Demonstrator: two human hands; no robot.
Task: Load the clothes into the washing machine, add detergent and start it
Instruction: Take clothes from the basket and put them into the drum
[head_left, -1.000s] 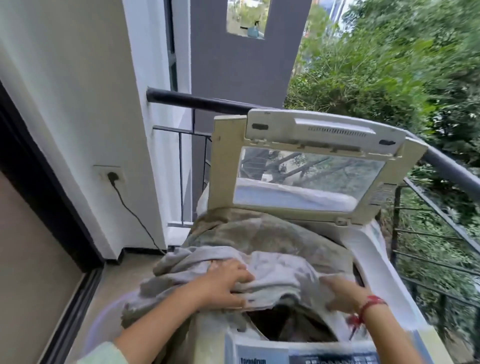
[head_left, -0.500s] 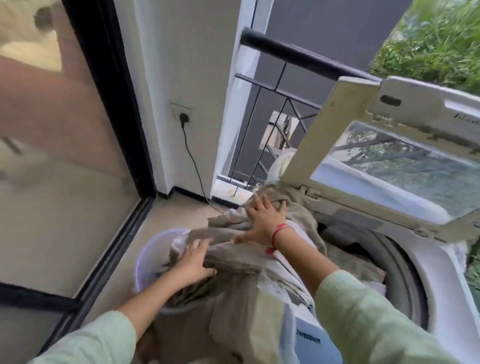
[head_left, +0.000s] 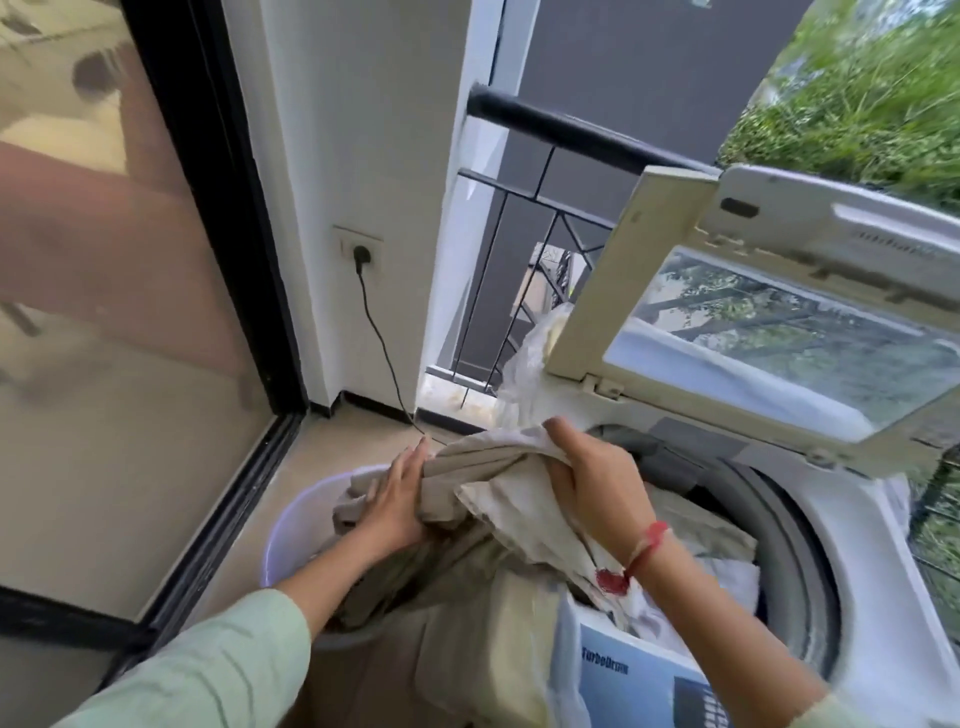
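Loading is in progress; detergent and start are judged not yet attended to.

**Governing relation.** The beige crumpled cloth (head_left: 493, 462) runs as one long band, low on the left and higher on the right. Its lower end trails in the pale lilac round plastic tub (head_left: 283, 525) on the floor, and its upper end lies over the front left rim of the white top-loading washing machine (head_left: 878, 597). The grey-ringed drum opening (head_left: 795, 525) lies to the right of both hands and slightly beyond them. The right hand (head_left: 597, 491) is the nearer to it, sitting just at its rim. The left hand (head_left: 395, 501) is above the tub, well to the left of the drum. The coming move is judged to be a carry rightward along the cloth's own length.

**Hands.** The right hand has its fingers curled over the top fold and grips a bunch of the cloth. The left hand lies with fingers nearly straight against the side of the band, supporting it. Its thumb is hidden, so a pinch cannot be confirmed.

**Condition of the cloth.** It is soft, heavily creased and folded on itself, and a large part hangs down the machine's front. It appears limp and bulky, and is likely to drag if lifted from one end only.

**Machine.** The cream-framed glass-paned lid (head_left: 587, 291) stands raised at the back. Other garments (head_left: 727, 571) already lie in the drum.
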